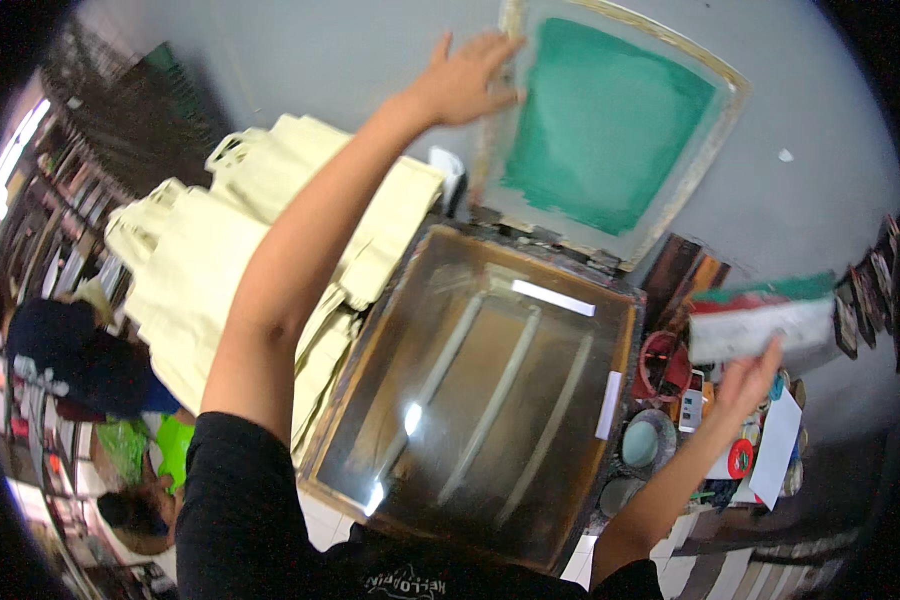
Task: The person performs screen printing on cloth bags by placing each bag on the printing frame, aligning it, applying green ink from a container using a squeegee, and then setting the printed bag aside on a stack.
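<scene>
Left hand (475, 78), twelve o'clock: fingers spread wide at green silkscreen (610, 125), one o'clock. Right hand (751, 380): fingers grip blurred, squeegee-like white panel (755, 331), three o'clock. Cream tote bags (190, 255): nine o'clock.

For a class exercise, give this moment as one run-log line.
left grip: open, at raised green screen; right grip: at blurred white slab; hold unclear; cream fabric: piled left of clear-topped table

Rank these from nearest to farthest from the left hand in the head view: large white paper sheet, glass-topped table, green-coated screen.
1. Green-coated screen: just right of the left hand.
2. Glass-topped table: centre, below the screen.
3. Large white paper sheet: lower right, past the right forearm.
</scene>
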{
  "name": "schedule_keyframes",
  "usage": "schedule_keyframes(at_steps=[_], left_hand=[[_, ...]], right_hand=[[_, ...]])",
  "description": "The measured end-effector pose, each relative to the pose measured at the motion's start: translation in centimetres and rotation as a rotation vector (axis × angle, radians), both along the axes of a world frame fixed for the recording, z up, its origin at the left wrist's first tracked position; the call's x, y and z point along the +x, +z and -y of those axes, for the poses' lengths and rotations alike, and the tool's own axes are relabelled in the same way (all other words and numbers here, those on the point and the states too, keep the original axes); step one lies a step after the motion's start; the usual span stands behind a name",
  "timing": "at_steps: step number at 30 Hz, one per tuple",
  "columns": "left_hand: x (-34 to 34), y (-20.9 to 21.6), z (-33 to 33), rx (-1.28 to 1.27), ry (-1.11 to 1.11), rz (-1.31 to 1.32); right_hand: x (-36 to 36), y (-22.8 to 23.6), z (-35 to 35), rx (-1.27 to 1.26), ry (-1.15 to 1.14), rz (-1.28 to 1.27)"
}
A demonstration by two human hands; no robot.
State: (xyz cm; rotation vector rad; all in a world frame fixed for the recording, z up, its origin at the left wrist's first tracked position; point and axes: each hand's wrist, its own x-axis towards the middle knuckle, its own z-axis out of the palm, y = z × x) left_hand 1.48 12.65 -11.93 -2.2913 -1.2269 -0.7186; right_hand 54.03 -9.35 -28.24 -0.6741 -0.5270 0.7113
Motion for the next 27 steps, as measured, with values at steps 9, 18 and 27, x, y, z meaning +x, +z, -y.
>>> schedule_keyframes(at_steps=[9,18,27], left_hand=[[-19.6,-13.4,24.7,-0.674,0.454,0.030],[-21.6,-18.8,20.2,-0.481,0.434,-0.112],[-22.7,-16.9,19.6,-0.635,0.336,-0.156]], right_hand=[[-9.2,-3.4,18.9,-0.207,-0.030,-0.084],[-14.2,-6.4,24.0,-0.267,0.014,-0.112],[-15.9,-6.6,29.6,-0.247,-0.160,-0.144]])
